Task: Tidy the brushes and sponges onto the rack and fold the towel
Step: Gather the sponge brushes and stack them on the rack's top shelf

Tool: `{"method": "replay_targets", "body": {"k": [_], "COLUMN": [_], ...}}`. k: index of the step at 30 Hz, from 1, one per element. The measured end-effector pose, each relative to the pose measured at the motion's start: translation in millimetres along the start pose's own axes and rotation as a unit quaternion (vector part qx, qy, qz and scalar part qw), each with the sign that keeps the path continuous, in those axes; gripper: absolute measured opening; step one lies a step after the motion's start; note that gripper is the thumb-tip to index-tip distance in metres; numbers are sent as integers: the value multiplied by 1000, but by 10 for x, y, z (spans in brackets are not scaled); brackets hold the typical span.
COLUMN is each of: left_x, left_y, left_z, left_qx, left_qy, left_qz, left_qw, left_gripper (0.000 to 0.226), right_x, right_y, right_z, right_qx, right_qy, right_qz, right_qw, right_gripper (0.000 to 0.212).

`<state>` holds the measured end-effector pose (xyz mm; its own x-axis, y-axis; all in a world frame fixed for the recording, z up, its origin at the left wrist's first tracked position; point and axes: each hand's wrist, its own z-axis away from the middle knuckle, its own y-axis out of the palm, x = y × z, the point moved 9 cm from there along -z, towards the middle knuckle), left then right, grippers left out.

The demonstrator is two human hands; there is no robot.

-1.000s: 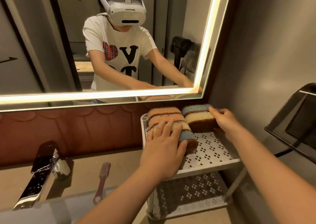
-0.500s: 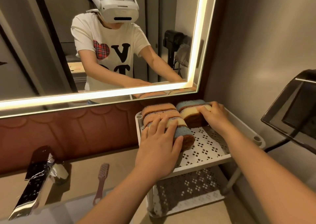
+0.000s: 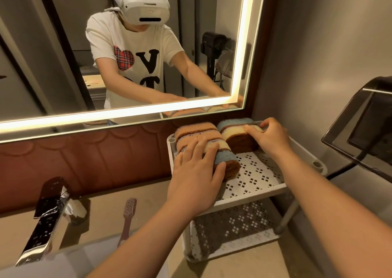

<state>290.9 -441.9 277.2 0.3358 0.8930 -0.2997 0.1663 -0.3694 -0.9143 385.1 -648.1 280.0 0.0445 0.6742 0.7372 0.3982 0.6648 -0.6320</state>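
Observation:
A white perforated two-tier rack [image 3: 262,187] stands at the right of the counter. On its top shelf several sponges stand on edge in two rows: a left row [image 3: 197,130] of orange, cream and blue ones, and a right stack [image 3: 235,138] of blue, cream and brown. My left hand [image 3: 197,178] lies flat over the front sponges of the left row, fingers spread. My right hand [image 3: 269,136] grips the right stack's end, fingers curled over the cream sponge. A pink brush [image 3: 127,216] lies on the counter left of the rack. No towel is in view.
A chrome faucet [image 3: 44,220] rises at the lower left by the basin edge. A lit mirror [image 3: 127,112] runs along the wall above brown tiles. A dark glass shelf [image 3: 360,135] juts from the right wall near my right forearm. The rack's lower shelf [image 3: 233,235] holds nothing.
My right hand has slid its fingers further over the right sponge stack. My left hand stays on the left row. The view has shifted slightly.

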Motion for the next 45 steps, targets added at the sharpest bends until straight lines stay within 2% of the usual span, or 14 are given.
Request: {"method": "replay_targets", "body": {"k": [6, 10, 12, 15, 17, 19, 22, 24, 27, 31, 33, 37, 40, 45], "left_x": [-4, 0, -8, -15, 4, 26, 32, 11, 23, 436, 774, 1418, 1966, 2720], "left_y": [18, 22, 33, -19, -180, -343, -519, -644, -812, -907, -865, -715, -663, -763], "left_z": [-24, -20, -17, -26, -12, 23, 109, 248, 535, 965, 1243, 1894, 2394, 3139], "left_qx": [15, 13, 11, -11, -66, -114, -116, -82, -20, 90, 168, 293, 322, 314], "left_qy": [-1, -1, 1, 8, 9, 11, 29, 55, 102, 48, 8, -56, -121, -204], "left_qz": [-1, -3, -7, 37, 118, 149, 157, 132, -24, -72, -69, 13, 33, 58], "left_qw": [1000, 1000, 1000, 999, 991, 982, 980, 986, 994, 992, 983, 954, 938, 925], "left_gripper": [49, 50, 50, 51, 47, 48, 45, 36, 29, 34, 35, 36, 41, 40], "right_x": [20, 163, 282, 485, 644, 790, 1009, 1150, 1376, 1644, 1715, 1823, 1945, 2120], "right_y": [84, 22, -53, -87, -97, -126, -145, -125, 45, 446, 723, 1295, 1734, 2445], "right_z": [29, 116, 201, 377, 514, 648, 884, 1107, 1494, 1986, 2211, 2721, 3129, 3776], "right_qx": [20, -19, -51, -66, -56, -32, 16, 55, 130, 214, 266, 383, 449, 519], "right_qy": [-2, -37, -64, -116, -151, -172, -208, -222, -225, -242, -240, -236, -242, -261], "right_qz": [25, 167, 195, 178, 160, 145, 128, 104, 68, 66, 83, 125, 161, 194], "right_qw": [999, 985, 977, 975, 974, 974, 970, 968, 963, 944, 930, 884, 845, 790], "right_gripper": [50, 55, 51, 43, 40, 36, 24, 20, 18, 14, 16, 19, 27, 29]}}
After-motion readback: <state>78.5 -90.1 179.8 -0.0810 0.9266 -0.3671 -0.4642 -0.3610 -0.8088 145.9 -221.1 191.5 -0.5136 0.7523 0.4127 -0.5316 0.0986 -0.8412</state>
